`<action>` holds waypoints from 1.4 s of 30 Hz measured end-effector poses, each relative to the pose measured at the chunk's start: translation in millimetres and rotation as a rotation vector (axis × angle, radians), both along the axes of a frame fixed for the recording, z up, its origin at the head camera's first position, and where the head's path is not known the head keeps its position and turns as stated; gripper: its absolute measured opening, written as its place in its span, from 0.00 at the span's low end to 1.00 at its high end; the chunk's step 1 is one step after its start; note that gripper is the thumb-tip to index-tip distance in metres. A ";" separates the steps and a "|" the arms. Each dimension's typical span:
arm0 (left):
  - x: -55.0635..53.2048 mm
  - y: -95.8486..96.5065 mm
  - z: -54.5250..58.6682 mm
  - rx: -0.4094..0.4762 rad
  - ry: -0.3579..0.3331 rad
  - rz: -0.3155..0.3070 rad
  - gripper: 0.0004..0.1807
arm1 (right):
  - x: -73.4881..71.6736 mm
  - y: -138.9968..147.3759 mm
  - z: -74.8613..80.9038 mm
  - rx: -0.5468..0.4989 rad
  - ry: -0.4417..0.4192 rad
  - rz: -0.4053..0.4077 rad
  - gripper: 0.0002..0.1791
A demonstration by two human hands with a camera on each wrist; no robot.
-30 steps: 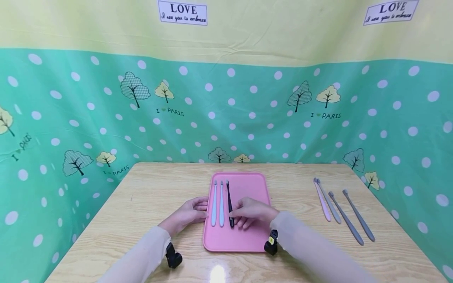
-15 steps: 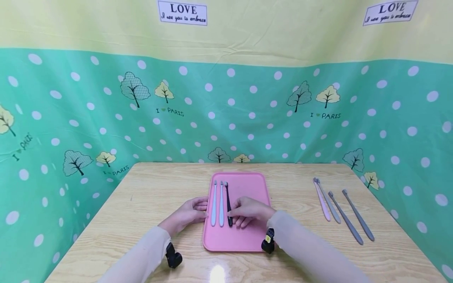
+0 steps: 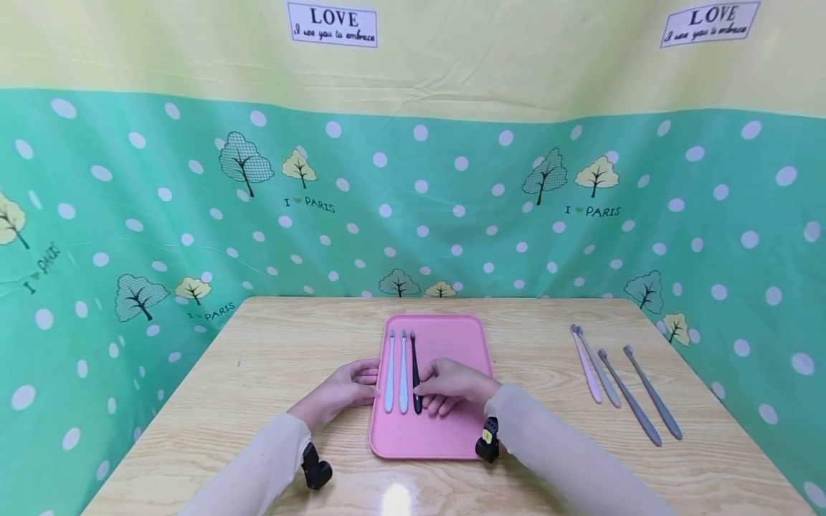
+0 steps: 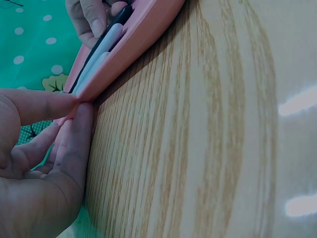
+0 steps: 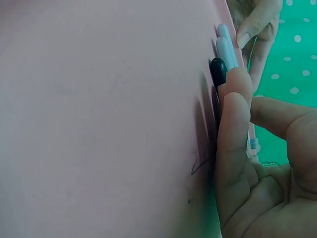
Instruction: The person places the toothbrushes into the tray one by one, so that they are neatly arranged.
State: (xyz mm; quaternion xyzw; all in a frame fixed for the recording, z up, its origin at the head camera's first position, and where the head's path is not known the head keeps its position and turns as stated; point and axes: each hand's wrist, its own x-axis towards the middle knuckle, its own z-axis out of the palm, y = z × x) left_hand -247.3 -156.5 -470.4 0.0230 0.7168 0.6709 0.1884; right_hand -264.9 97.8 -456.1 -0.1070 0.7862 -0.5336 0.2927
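Observation:
A pink tray (image 3: 445,438) lies on the wooden table. My left hand (image 3: 345,390) pinches its left rim; the left wrist view shows the thumb over the rim (image 4: 136,47) and fingers against its outer side. Two pale blue toothbrushes (image 3: 390,380) (image 3: 404,380) lie side by side along the tray's left part, heads to the far side. Parallel to them, just right, is a black toothbrush (image 3: 415,358). My right hand (image 3: 454,383) pinches its handle between thumb and fingers, and in the right wrist view the black handle end (image 5: 218,72) pokes out past the fingertips.
At the table's right side lie a pink toothbrush (image 3: 587,369) and several grey ones, among them a darker grey toothbrush (image 3: 654,394) farthest right. A green and yellow patterned cloth (image 3: 452,193) hangs behind the table (image 3: 290,322).
My right hand has moved the black toothbrush slightly left, closer to the pale blue ones, and its head now lines up with theirs. My left hand has stayed at the tray's rim.

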 end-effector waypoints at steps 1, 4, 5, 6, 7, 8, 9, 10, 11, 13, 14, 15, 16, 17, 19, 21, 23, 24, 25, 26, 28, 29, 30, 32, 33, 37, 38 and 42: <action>0.0 0.0 -0.1 0.001 0.000 0.000 0.38 | 0.1 -0.1 0.3 0.001 0.005 0.002 0.12; 0.3 0.2 0.2 0.010 0.003 -0.002 0.38 | 0.8 -0.2 1.6 0.003 0.015 0.002 0.13; 0.6 0.2 0.5 0.012 0.005 -0.003 0.38 | 1.2 -0.3 2.1 0.003 0.017 0.002 0.13; 0.8 0.2 0.5 0.014 0.006 -0.004 0.38 | 1.5 -0.4 2.4 0.004 0.018 0.001 0.13; 0.9 0.3 0.8 0.016 0.006 -0.005 0.38 | 1.8 -0.4 2.7 0.003 0.017 0.001 0.13; 1.1 0.4 0.9 0.015 0.007 -0.004 0.38 | 2.1 -0.4 2.9 0.002 0.016 0.000 0.13; 1.2 0.4 0.9 0.012 0.008 -0.004 0.38 | 2.3 -0.5 3.0 0.001 0.015 -0.001 0.13; 1.3 0.5 1.1 0.011 0.008 -0.004 0.38 | 2.5 -0.5 3.2 0.000 0.015 -0.002 0.13; 1.4 0.5 1.3 0.010 0.007 -0.004 0.38 | 2.7 -0.6 3.1 -0.001 0.014 -0.003 0.13; 1.5 0.5 1.6 0.010 0.007 -0.005 0.38 | 3.0 -0.6 3.3 -0.002 0.014 -0.007 0.13; 1.5 0.5 1.9 0.010 0.007 -0.006 0.38 | 3.1 -0.6 3.4 -0.002 0.014 -0.009 0.14; 1.4 0.5 2.0 0.010 0.006 -0.006 0.38 | 3.2 -0.5 3.5 -0.001 0.015 -0.011 0.14; 1.3 0.5 2.1 0.008 0.005 -0.005 0.38 | 3.3 -0.6 3.5 0.000 0.016 -0.013 0.14; 1.2 0.5 2.1 0.004 0.005 -0.005 0.38 | 3.4 -0.6 3.4 -0.001 0.016 -0.014 0.14; 1.2 0.4 2.1 0.000 0.005 -0.004 0.38 | 3.2 -0.6 3.3 -0.001 0.016 -0.016 0.14; 1.1 0.3 1.9 -0.004 0.005 -0.003 0.38 | 3.3 -0.7 3.1 0.000 0.017 -0.017 0.14; 1.2 0.4 2.0 -0.006 0.004 -0.002 0.38 | 3.0 -0.8 2.6 -0.002 0.015 -0.017 0.14; 1.2 0.4 2.0 -0.007 0.003 0.000 0.38 | 2.7 -0.8 2.3 -0.002 0.013 -0.017 0.14; 1.1 0.5 2.1 -0.009 0.001 0.002 0.38 | 2.4 -0.8 1.9 -0.005 0.011 -0.018 0.14; 0.9 0.4 1.9 -0.007 0.001 0.001 0.38 | 2.2 -0.9 1.6 -0.006 0.009 -0.018 0.14; 0.9 0.2 1.9 -0.003 0.000 0.000 0.38 | 1.5 -0.8 0.8 -0.011 0.002 -0.018 0.14; 0.9 0.0 1.7 -0.001 0.001 -0.001 0.38 | 1.4 -0.8 0.5 -0.012 0.001 -0.017 0.14; 1.0 -0.2 1.5 0.000 0.004 -0.003 0.38 | 1.3 -0.6 0.3 -0.011 0.001 -0.015 0.13; 1.3 -0.4 1.4 0.007 0.006 -0.004 0.38 | 1.6 -0.5 0.5 -0.010 0.003 -0.012 0.13; 1.4 -0.4 1.5 0.008 0.007 -0.005 0.38 | 1.7 -0.3 0.6 -0.010 0.004 -0.011 0.13; 1.9 -0.2 2.5 0.008 0.007 -0.007 0.38 | 2.4 -0.3 1.3 -0.008 0.013 -0.009 0.13; 1.8 -0.2 2.6 0.005 0.007 -0.008 0.38 | 2.5 -0.3 1.3 -0.010 0.014 -0.011 0.13; 1.9 0.2 3.1 -0.006 0.001 -0.001 0.38 | 3.3 -0.3 1.4 -0.015 0.014 -0.016 0.15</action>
